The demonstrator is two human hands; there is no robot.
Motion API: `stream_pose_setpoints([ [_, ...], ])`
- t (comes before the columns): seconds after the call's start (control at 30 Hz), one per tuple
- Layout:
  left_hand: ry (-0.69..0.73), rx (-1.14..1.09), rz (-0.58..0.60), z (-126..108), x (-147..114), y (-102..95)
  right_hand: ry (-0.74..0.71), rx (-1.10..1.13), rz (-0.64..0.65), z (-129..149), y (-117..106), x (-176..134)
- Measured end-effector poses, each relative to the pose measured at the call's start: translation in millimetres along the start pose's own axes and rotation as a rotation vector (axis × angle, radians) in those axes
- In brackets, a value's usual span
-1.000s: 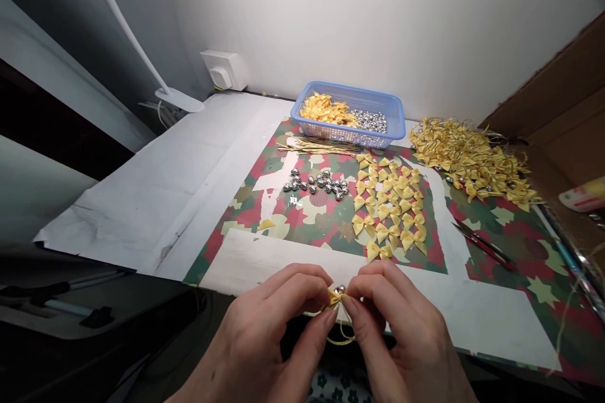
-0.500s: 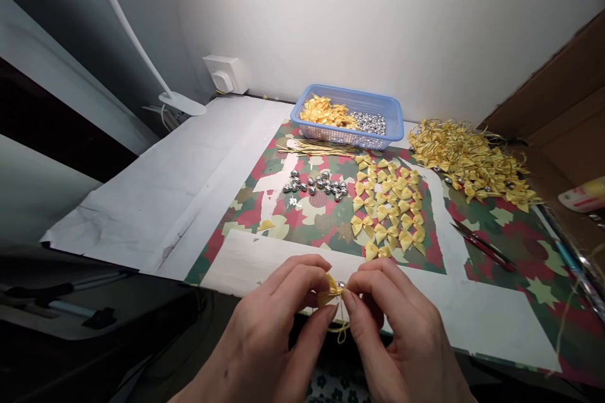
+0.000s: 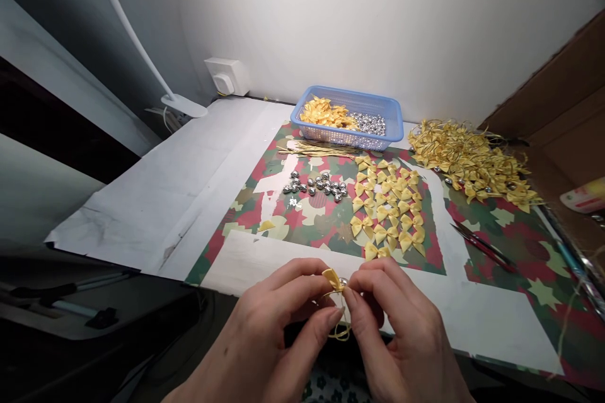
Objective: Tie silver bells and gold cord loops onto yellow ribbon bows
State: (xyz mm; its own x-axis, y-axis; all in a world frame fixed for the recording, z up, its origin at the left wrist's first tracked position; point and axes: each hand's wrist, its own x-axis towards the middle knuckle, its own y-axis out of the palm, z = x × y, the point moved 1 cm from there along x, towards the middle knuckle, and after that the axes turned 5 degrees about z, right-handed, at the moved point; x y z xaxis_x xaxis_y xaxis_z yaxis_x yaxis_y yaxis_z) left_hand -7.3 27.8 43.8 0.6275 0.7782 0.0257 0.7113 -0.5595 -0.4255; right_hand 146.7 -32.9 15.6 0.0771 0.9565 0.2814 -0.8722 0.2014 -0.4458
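Note:
My right hand [image 3: 394, 315] pinches a yellow ribbon bow [image 3: 332, 278] with a silver bell [image 3: 343, 282] at its middle, between thumb and index finger. Thin gold cord [image 3: 341, 332] hangs in a loop below the bow. My left hand [image 3: 288, 308] is curled close on the bow's left side, its thumb and index fingertip slightly apart. A strand of cord runs from the bow into its fingers, where the exact grip is partly hidden. Past my hands lie rows of yellow bows [image 3: 387, 214] and a loose group of silver bells [image 3: 312, 187].
A blue basket [image 3: 394, 129] with bows and bells stands against the wall, gold cords [image 3: 316, 149] in front of it. At right are a heap of corded bows [image 3: 472, 157], red-handled scissors [image 3: 486, 249] and a cardboard box [image 3: 558, 101]. A lamp base [image 3: 186, 105] is at left.
My left fingers have come off the bow's left loop and opened a little, with the cord now across them. The bow stands more upright in my right fingers.

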Motion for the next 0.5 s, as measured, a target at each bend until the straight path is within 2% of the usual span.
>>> stream_pose_setpoints([
  [0.13, -0.163, -0.223, 0.14, -2.4, 6.7, -6.4, -0.006, -0.006, 0.006, -1.2, -1.0, -1.6],
  [0.33, -0.302, -0.458, 0.189, 2.1, 14.8, -9.9, -0.025, -0.008, -0.023, 1.7, 1.1, -2.5],
  [0.5, -0.276, -0.426, 0.173, 4.3, 12.4, -9.1, -0.003, -0.02, -0.032, 2.4, 2.8, -2.7],
])
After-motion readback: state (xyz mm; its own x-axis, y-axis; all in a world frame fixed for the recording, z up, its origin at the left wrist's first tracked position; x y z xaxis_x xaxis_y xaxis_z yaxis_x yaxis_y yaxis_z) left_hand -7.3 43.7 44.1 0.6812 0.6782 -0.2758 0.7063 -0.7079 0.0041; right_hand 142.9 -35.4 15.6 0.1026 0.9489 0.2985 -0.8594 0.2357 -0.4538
